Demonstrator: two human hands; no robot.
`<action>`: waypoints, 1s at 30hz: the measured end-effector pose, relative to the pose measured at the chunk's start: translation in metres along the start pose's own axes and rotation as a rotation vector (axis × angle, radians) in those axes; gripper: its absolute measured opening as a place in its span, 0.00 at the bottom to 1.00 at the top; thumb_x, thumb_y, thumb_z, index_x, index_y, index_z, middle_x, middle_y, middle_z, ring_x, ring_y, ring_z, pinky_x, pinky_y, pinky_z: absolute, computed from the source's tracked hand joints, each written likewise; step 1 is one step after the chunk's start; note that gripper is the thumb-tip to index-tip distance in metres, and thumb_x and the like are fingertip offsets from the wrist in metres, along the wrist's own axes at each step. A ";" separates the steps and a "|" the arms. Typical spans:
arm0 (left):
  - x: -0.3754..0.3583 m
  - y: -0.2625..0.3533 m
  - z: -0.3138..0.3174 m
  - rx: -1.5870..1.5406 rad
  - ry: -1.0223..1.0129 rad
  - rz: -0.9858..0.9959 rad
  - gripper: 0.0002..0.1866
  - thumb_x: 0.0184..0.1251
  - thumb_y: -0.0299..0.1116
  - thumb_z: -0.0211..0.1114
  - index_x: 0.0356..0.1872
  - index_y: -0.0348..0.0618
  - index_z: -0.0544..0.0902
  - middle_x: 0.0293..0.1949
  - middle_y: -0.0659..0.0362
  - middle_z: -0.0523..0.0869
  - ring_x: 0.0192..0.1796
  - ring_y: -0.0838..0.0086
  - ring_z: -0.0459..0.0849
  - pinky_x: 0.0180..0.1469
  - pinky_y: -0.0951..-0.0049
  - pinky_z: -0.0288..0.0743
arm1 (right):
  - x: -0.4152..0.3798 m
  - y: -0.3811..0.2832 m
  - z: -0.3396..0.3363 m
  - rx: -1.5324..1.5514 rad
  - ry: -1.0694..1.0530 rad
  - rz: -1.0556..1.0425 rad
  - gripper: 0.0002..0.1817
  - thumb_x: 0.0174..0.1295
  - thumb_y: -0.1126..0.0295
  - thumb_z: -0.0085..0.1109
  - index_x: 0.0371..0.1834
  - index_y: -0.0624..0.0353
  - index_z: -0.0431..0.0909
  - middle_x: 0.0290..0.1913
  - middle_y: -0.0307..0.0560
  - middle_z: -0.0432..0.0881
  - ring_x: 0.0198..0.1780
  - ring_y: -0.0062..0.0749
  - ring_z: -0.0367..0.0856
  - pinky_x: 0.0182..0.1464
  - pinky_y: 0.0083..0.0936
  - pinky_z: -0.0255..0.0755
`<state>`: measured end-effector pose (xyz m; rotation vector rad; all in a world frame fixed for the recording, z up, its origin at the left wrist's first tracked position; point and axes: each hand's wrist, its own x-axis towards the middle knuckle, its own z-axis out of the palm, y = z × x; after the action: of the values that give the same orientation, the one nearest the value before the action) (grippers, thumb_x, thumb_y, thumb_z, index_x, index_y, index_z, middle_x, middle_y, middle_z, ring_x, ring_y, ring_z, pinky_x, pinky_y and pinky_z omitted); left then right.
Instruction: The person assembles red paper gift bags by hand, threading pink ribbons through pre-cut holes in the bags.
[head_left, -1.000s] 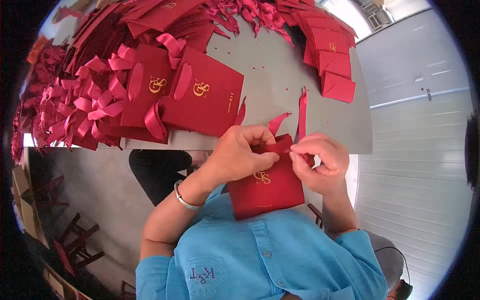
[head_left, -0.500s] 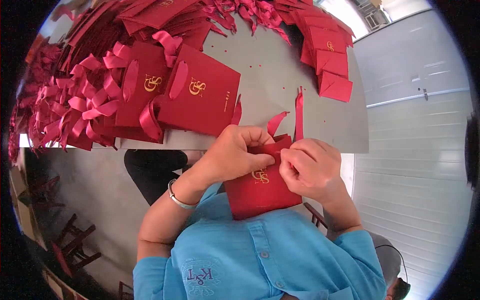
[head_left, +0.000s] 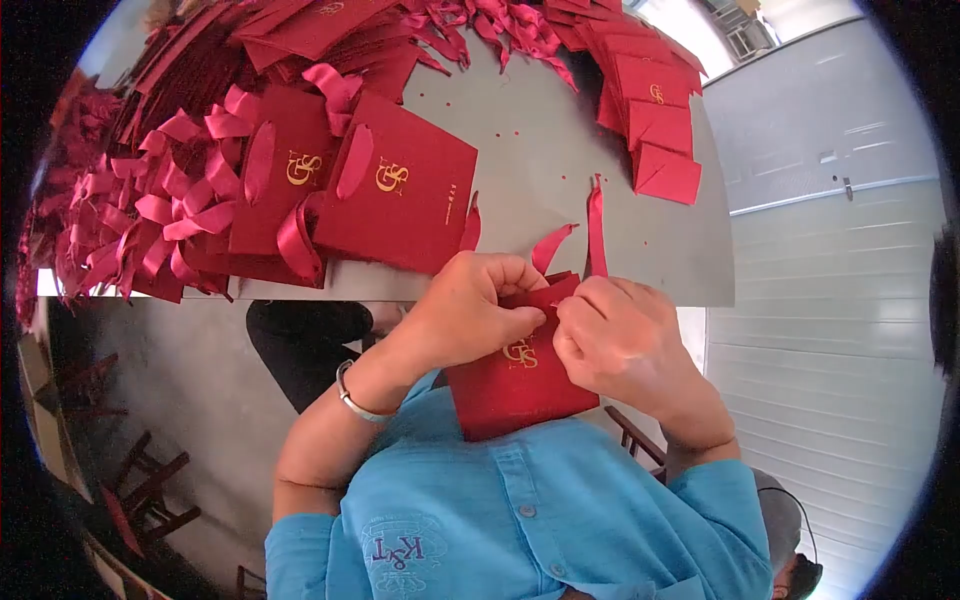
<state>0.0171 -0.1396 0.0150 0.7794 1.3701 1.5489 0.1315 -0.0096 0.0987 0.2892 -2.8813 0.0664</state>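
Note:
A red paper gift bag [head_left: 520, 390] with gold lettering stands tilted against my blue shirt, its top edge toward the table. My left hand [head_left: 475, 312] grips the bag's upper edge, thumb on the printed front and fingers over the opening. My right hand [head_left: 622, 335] is closed in a pinch at the top right of the front; what sits between its fingertips is hidden. Past the bag's rim, a pink ribbon end [head_left: 553, 248] curls up, and a longer ribbon [head_left: 596, 230] reaches onto the table.
Finished-looking red bags with ribbon handles [head_left: 400, 180] overlap on the left of the grey table [head_left: 520, 160]. More bags [head_left: 660, 125] are stacked at the right. Loose pink ribbons [head_left: 515, 30] lie at the back. A wooden stool [head_left: 150, 490] stands on the floor at left.
My right hand has shifted slightly and turned, with its wrist and forearm swung a little outward. My left hand keeps its grip on the gift bag.

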 end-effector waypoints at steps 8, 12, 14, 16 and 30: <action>0.003 0.006 0.002 0.080 -0.036 -0.011 0.08 0.58 0.22 0.65 0.39 0.33 0.82 0.34 0.61 0.86 0.37 0.84 0.82 0.40 0.80 0.78 | 0.008 -0.006 0.009 -0.094 -0.143 -0.021 0.09 0.37 0.78 0.60 0.19 0.56 0.69 0.22 0.43 0.69 0.23 0.34 0.74 0.24 0.31 0.71; 0.002 0.006 -0.001 0.080 0.012 0.005 0.08 0.59 0.22 0.64 0.39 0.32 0.82 0.33 0.62 0.86 0.37 0.84 0.82 0.39 0.79 0.78 | 0.012 0.005 0.006 0.068 -0.153 0.048 0.06 0.42 0.76 0.63 0.23 0.59 0.74 0.25 0.43 0.75 0.25 0.33 0.79 0.24 0.29 0.71; 0.001 0.004 -0.002 0.072 0.029 -0.013 0.07 0.60 0.22 0.64 0.39 0.32 0.83 0.33 0.62 0.86 0.37 0.84 0.82 0.38 0.79 0.78 | 0.015 0.018 -0.001 0.258 -0.144 0.100 0.06 0.45 0.75 0.64 0.26 0.61 0.77 0.26 0.43 0.78 0.26 0.31 0.79 0.24 0.27 0.71; 0.003 0.001 0.000 0.116 0.055 -0.039 0.06 0.59 0.22 0.63 0.38 0.33 0.83 0.32 0.62 0.86 0.37 0.85 0.82 0.38 0.79 0.77 | 0.022 0.036 -0.008 0.539 -0.233 0.164 0.07 0.53 0.72 0.65 0.34 0.62 0.80 0.29 0.43 0.81 0.26 0.28 0.78 0.26 0.23 0.71; 0.001 0.022 0.029 0.721 0.248 0.209 0.11 0.51 0.33 0.71 0.33 0.42 0.79 0.24 0.53 0.85 0.29 0.58 0.85 0.32 0.62 0.77 | 0.058 0.092 0.018 1.042 -0.989 0.369 0.09 0.56 0.78 0.57 0.41 0.61 0.78 0.30 0.37 0.82 0.27 0.16 0.75 0.28 0.17 0.69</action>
<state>0.0381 -0.1259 0.0416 1.2171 2.1374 1.3246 0.0537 0.0679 0.0939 -0.1075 -3.4313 2.0066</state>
